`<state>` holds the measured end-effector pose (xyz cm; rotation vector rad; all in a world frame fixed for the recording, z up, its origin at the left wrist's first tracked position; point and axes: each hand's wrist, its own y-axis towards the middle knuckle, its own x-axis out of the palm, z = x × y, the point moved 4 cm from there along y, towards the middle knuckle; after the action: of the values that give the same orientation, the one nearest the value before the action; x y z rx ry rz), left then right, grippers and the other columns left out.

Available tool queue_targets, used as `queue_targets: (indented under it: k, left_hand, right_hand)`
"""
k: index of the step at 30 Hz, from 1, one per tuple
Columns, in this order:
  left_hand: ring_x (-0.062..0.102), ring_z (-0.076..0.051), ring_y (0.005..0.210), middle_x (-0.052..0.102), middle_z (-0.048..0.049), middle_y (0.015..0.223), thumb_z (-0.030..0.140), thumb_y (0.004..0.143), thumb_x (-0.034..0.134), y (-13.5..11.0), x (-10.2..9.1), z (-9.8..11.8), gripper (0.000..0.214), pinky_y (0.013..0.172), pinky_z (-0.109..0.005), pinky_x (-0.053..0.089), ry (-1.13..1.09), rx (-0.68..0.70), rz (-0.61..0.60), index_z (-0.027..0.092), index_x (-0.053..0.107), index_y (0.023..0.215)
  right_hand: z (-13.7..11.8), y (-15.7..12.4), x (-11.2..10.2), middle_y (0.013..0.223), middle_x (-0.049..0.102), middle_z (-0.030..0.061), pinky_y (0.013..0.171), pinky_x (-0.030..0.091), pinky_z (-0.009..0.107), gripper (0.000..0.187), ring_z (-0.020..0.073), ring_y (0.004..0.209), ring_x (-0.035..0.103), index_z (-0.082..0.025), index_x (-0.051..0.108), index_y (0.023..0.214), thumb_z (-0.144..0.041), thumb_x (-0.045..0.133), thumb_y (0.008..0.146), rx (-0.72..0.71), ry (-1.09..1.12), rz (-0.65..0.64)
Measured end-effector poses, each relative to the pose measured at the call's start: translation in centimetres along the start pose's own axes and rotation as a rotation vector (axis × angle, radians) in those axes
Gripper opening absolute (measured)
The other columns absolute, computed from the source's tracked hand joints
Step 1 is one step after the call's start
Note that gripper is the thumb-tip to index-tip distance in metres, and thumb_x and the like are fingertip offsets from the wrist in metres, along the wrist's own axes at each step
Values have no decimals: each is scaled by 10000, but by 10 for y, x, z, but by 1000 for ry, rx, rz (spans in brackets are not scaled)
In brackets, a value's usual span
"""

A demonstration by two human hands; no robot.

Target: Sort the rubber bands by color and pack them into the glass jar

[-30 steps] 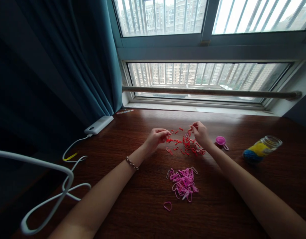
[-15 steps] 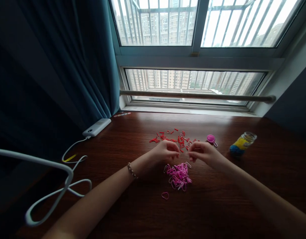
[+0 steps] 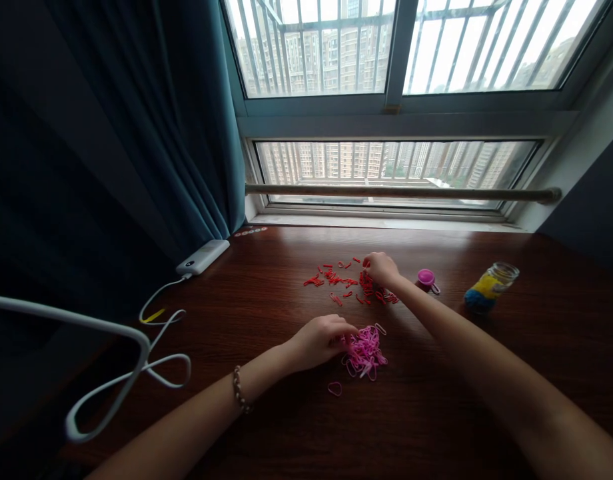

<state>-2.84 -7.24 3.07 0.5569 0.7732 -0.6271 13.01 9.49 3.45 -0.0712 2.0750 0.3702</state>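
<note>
My left hand is at the left edge of a pile of small pink loops, its fingers curled down with the tips among them. Farther back, my right hand reaches into a scatter of small red pieces, fingers drawn together and pointing down. Whatever either set of fingertips pinches is too small to make out. One separate pink loop lies in front of the pile. More red pieces spread out to the left of my right hand.
Right of the red pieces stand a small pink cup with a handle and a tilted glass jar, yellow and blue. A white power bank with a looping white cable lies left by the curtain. The window is behind the dark wooden table.
My hands were close together between the two piles. The left has come down to the pink loops; the right has moved back and slightly left to the red pieces.
</note>
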Motion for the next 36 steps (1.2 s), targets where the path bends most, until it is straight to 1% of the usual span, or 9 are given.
queue_targets:
  k: [5, 11, 13, 16, 18, 22, 26, 30, 36]
  left_hand:
    - [560, -135, 764, 614, -60, 896, 261, 802, 542, -12, -11, -11, 270, 701, -227, 458, -4, -67, 64, 201, 594, 1060]
    - [524, -178, 1021, 594, -70, 1064, 255, 841, 468, -4, -41, -60, 221, 929, -319, 404, 174, -113, 339, 200, 607, 1003]
    - [428, -204, 1171, 539, -65, 1204, 296, 853, 445, 8, -43, -76, 306, 1019, -380, 315, 280, -110, 313, 219, 547, 1131]
    - [279, -244, 1290, 394, -59, 1366, 424, 862, 387, 27, -35, -97, 451, 1050, -468, 227, 393, -207, 166, 250, 409, 1278]
    - [241, -258, 1309, 318, -57, 1412, 490, 865, 322, 37, -29, -107, 494, 1042, -501, 207, 438, -285, 94, 269, 368, 1304]
    - [203, -269, 1323, 269, -59, 1435, 542, 853, 281, 53, -24, -116, 536, 1039, -514, 183, 489, -339, 57, 277, 347, 1314]
    - [214, -283, 1316, 302, -67, 1420, 523, 850, 316, 60, -26, -124, 539, 1021, -544, 195, 493, -378, 95, 268, 326, 1324]
    - [269, -279, 1290, 403, -93, 1358, 475, 862, 335, 58, -29, -125, 518, 1014, -552, 205, 476, -381, 234, 212, 346, 1309]
    - [367, -260, 1218, 530, -94, 1225, 366, 846, 442, 55, -39, -110, 352, 1000, -495, 279, 491, -205, 490, 178, 522, 1133]
  right_hand:
    - [2, 9, 19, 738, 684, 91, 625, 439, 273, 127, 201, 697, 629, -174, 691, 694, -94, 604, 648, 8, 6, -51]
    - [-7, -11, -6, 840, 675, 65, 656, 458, 237, 183, 157, 752, 620, -156, 656, 890, -160, 523, 764, -83, 148, -74]
    - [-13, -35, -14, 783, 669, 44, 617, 466, 215, 175, 132, 693, 618, -153, 647, 889, -199, 514, 786, -116, 237, -130]
    - [-27, -86, -15, 736, 648, 48, 563, 467, 222, 208, 128, 629, 598, -130, 643, 898, -258, 510, 803, -224, 559, -366]
    - [-33, -118, -18, 773, 641, 49, 577, 455, 222, 183, 127, 657, 586, -147, 666, 879, -241, 542, 783, -319, 565, -424]
    - [-21, -143, -30, 787, 626, 49, 580, 432, 231, 164, 126, 662, 558, -172, 674, 853, -203, 524, 794, -358, 432, -247]
    - [19, -123, -40, 782, 628, 61, 615, 448, 277, 145, 154, 662, 568, -170, 662, 792, -210, 523, 785, -180, 256, 25]
    - [44, -97, -25, 809, 646, 69, 667, 476, 307, 121, 179, 695, 604, -163, 662, 804, -184, 580, 719, -66, 168, 47]
    - [49, -74, -8, 792, 691, 46, 706, 493, 295, 181, 172, 736, 635, -172, 672, 795, -122, 513, 723, -25, 367, 118]
